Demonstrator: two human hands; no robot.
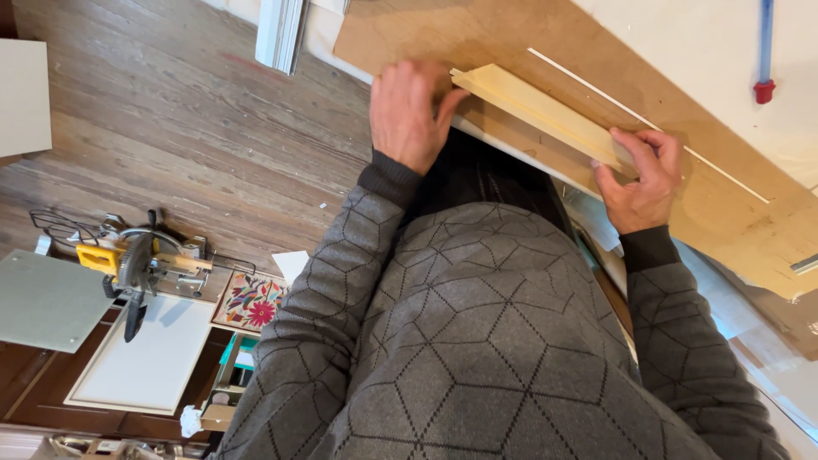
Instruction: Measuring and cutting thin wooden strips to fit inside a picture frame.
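RISK – wood strip (545, 115) could slide off line on the brown board (724, 221) if either hand eases its hold | HANDS – left hand (411, 111) fingers curled over strip's end; right hand (643, 179) pinching other end | STRIP – pale, long, flat, square-cut, lying along board's near edge | FAR – miter saw (141, 264) on floor

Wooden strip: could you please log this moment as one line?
wooden strip on brown board | left hand holds one end | right hand holds other end
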